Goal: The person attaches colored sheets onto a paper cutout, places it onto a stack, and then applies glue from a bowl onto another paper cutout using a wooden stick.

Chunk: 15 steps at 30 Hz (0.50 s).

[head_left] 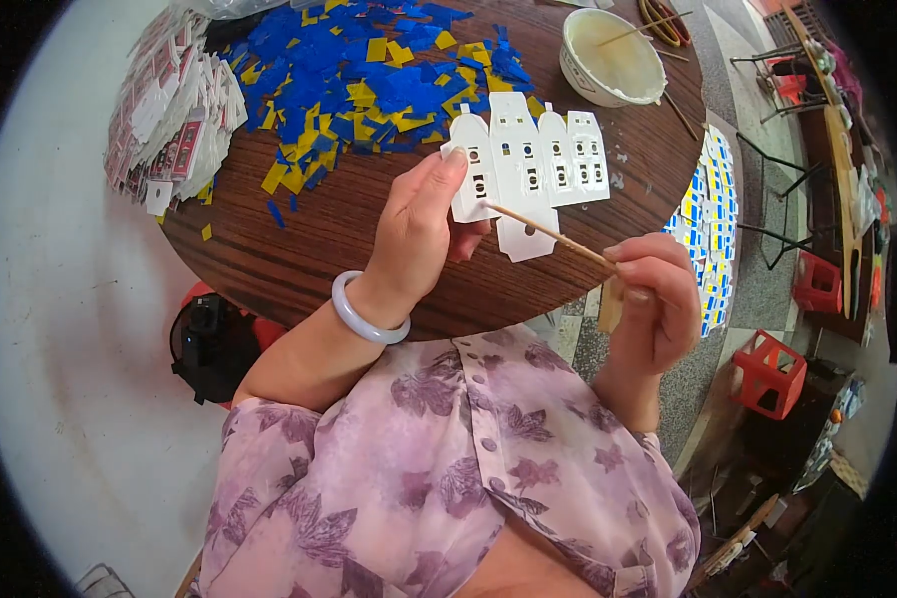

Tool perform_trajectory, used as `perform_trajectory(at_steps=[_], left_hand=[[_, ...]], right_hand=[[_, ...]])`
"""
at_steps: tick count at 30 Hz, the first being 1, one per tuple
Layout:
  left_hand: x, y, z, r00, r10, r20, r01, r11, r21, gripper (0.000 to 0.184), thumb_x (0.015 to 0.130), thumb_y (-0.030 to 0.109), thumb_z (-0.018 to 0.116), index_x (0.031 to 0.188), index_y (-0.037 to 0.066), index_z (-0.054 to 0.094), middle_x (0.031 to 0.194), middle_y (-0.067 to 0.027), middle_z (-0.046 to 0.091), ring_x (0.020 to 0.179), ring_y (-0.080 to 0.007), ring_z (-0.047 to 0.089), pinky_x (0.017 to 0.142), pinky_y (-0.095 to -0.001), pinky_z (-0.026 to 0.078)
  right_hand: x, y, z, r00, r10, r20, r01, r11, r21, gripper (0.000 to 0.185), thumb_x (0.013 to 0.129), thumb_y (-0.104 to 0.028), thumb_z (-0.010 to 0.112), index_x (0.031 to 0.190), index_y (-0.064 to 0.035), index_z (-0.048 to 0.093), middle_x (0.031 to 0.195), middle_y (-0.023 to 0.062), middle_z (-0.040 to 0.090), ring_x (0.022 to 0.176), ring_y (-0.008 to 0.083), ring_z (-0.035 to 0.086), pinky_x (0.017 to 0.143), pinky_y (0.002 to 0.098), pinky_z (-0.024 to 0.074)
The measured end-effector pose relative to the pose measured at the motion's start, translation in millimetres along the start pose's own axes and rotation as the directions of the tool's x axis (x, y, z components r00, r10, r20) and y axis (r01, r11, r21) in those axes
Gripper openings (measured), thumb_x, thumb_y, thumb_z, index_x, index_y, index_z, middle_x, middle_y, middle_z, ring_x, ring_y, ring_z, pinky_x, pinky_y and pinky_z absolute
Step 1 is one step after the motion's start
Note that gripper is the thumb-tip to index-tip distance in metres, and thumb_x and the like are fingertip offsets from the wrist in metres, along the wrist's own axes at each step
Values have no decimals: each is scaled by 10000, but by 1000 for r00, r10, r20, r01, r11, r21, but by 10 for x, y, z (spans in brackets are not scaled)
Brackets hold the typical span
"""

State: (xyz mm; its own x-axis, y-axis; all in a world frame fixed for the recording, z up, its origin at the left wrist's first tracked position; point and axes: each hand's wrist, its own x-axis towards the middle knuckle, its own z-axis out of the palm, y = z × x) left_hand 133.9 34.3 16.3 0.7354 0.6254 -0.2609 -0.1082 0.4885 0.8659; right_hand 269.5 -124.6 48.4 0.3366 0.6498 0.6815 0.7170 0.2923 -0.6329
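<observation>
A flat white card cutout [513, 164] with small dark windows is gripped at its left end by my left hand [424, 214], thumb on top and fingers beneath. Between the fingers of my right hand [658, 294] is a thin wooden stick [558, 237]; its tip touches the card near the lower left window. Behind the card lies a heap of blue and yellow pieces [369, 85]. A white bowl [613, 57] of pale paste, with another stick resting in it, stands beyond the card to the right.
A pile of printed white cards [169, 110] sits at the left of the round brown table [299, 269]. Scissors [665, 20] lie at the back right. Right of the table are sheets with blue and yellow patches [713, 239] and a red stool [769, 375]. A black bag [209, 349] is at the lower left.
</observation>
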Motion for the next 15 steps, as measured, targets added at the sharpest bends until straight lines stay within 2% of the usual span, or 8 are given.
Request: perform_trajectory(at_steps=[4, 7, 10, 13, 15], left_hand=[[14, -30, -14, 1000, 14, 18, -14, 1000, 12, 392, 974, 329, 408, 1126, 0, 558, 807, -68, 630, 556, -93, 527, 411, -216, 375], [3, -19, -6, 1000, 5, 0, -5, 1000, 24, 394, 975, 332, 403, 1122, 3, 560, 805, -69, 630, 549, -93, 524, 401, -218, 366], [5, 0, 1, 1000, 15, -2, -15, 1000, 20, 385, 973, 332, 403, 1103, 9, 565, 796, -71, 627, 537, -93, 519, 389, -221, 355], [5, -27, -40, 1000, 13, 9, -13, 1000, 24, 367, 971, 328, 404, 1069, 16, 570, 781, -73, 622, 525, -97, 514, 383, -224, 348], [6, -5, -38, 1000, -23, 7, 23, 1000, 21, 345, 973, 314, 396, 1036, 22, 569, 758, -74, 612, 519, -108, 512, 381, -228, 346]], right_hand=[[-33, -6, -2, 998, 34, -60, -32, 999, 34, 115, 895, -94, 594, 906, 20, 588, 822, 171, 643, 701, 239, 594, 605, 295, 468], [-9, -35, -19, 1000, 30, 11, -30, 999, 25, 148, 894, -111, 603, 890, 38, 595, 813, 181, 645, 707, 236, 600, 605, 287, 469], [-56, 3, -3, 996, 84, -22, -84, 996, 22, 178, 892, -123, 609, 885, 55, 601, 808, 191, 647, 707, 231, 600, 607, 285, 472], [-108, 52, -24, 980, 142, -139, -130, 987, 95, 176, 893, -114, 605, 898, 62, 600, 820, 189, 646, 702, 217, 592, 611, 283, 472], [-63, 99, -103, 961, 123, -247, -112, 992, 60, 165, 899, -104, 595, 905, 62, 600, 825, 184, 643, 697, 207, 587, 614, 280, 471]])
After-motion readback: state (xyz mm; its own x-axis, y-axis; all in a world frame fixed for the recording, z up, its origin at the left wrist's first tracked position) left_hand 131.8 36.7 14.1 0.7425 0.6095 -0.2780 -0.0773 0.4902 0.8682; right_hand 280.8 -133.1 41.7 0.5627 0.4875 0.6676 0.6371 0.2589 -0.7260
